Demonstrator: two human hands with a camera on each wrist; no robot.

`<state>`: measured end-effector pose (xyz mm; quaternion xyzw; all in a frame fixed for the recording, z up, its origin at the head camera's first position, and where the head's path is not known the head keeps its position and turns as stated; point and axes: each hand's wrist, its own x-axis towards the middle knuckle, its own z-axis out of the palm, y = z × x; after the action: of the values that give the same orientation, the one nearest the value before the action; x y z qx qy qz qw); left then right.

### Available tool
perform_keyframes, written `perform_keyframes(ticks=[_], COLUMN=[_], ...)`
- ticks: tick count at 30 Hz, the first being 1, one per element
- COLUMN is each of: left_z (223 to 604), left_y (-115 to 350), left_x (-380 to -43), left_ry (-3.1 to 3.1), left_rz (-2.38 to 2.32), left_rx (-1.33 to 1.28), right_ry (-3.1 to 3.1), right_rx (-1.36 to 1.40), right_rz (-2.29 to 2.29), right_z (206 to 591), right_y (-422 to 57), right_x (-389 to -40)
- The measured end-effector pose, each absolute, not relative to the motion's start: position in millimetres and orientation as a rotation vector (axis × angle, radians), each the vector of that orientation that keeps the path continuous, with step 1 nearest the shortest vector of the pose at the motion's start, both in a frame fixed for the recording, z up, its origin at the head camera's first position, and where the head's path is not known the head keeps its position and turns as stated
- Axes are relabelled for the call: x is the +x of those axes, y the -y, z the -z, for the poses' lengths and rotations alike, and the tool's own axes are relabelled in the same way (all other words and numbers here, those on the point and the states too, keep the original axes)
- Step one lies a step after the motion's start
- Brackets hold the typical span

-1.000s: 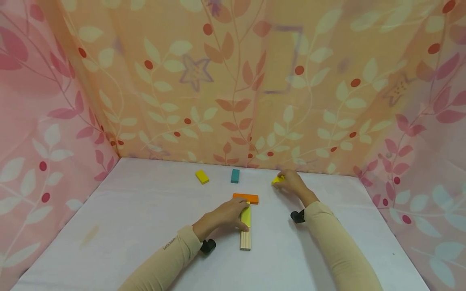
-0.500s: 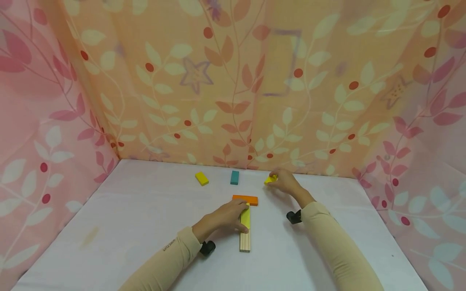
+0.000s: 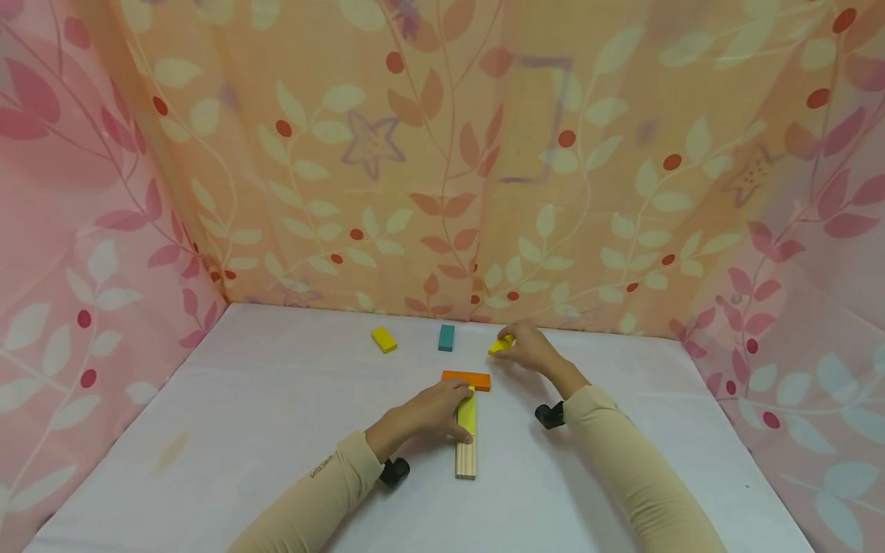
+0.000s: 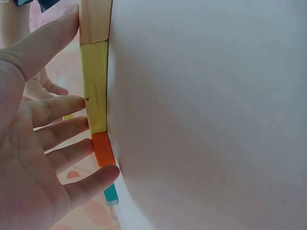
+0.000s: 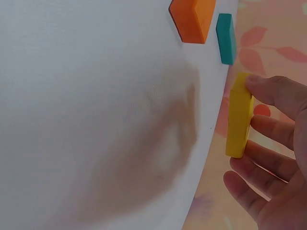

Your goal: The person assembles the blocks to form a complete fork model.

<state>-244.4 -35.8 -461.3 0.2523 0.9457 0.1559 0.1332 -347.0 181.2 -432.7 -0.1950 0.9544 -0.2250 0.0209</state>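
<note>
In the head view, my left hand [image 3: 430, 408] reaches over a line of blocks at the middle of the table. Its fingers, nearly straight, touch a pale yellow block [image 4: 96, 86], while the thumb rests by a plain wooden block [image 4: 95, 21]. Crosswise at the far end of this line lies an orange block [image 3: 477, 381]. To the right, my right hand [image 3: 531, 349] pinches a bright yellow block [image 5: 240, 120] between thumb and fingers, apparently raised off the table. Part of the pale yellow block is hidden by the left hand in the head view.
A teal block [image 3: 446, 338] lies behind the orange one, and another yellow block [image 3: 383, 339] lies to its left. The white-covered table [image 3: 207, 430] ends at a floral curtain [image 3: 311, 192] behind and on both sides.
My right hand has moved left with the bright yellow block, closer to the teal and orange blocks. The left hand and the blocks under it stay in place.
</note>
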Motion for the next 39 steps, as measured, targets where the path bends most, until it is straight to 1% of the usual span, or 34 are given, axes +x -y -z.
perform_keyframes(ticks=[10,25,39], left_z=[459.3,460.7,458.9], left_y=[34.8,35.8,36.4], left_x=[-244.1,-243.6,-243.4], left_ry=[-2.737,-2.743,-2.739], left_rz=[-0.449,-0.455,-0.471], left_rx=[0.715,0.747,0.732], right_ry=[-2.931,-2.886,-2.896], right_rx=[-0.6,-0.516,-0.559], right_rz=[0.693,0.694,0.63], right_z=[437.8,447.5,452.7], right_y=[-171.2,-160.9,-158.2], right_x=[-344.1,-343.1,-343.7])
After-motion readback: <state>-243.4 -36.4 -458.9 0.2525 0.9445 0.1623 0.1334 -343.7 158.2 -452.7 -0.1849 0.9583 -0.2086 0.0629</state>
